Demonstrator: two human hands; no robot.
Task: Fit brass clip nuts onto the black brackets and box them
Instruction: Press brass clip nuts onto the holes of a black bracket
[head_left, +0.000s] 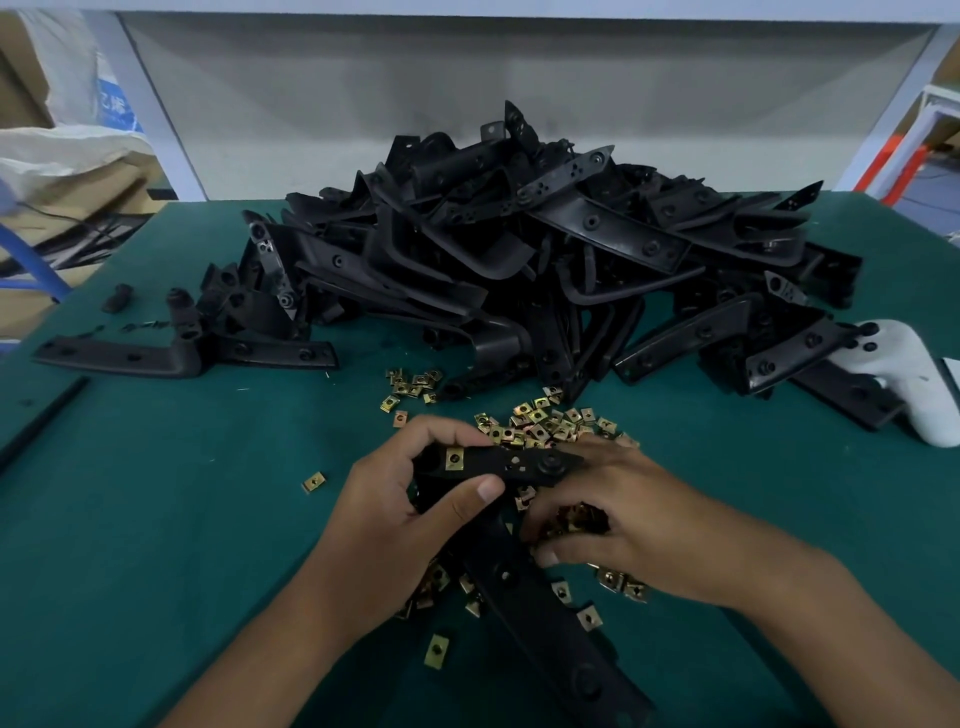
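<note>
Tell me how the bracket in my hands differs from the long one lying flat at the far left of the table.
The held bracket is gripped by the left hand and carries a brass nut; the left bracket lies untouched on the green table and shows only bare holes. The right hand curls over loose nuts. Both brackets are black.

Dim even overhead light, soft shadows, wide-angle edge bending, slight blur

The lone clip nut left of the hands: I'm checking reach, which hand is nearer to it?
Left. The left hand grips the bracket just right of the lone clip nut; the right hand lies farther right, beyond the left.
</note>
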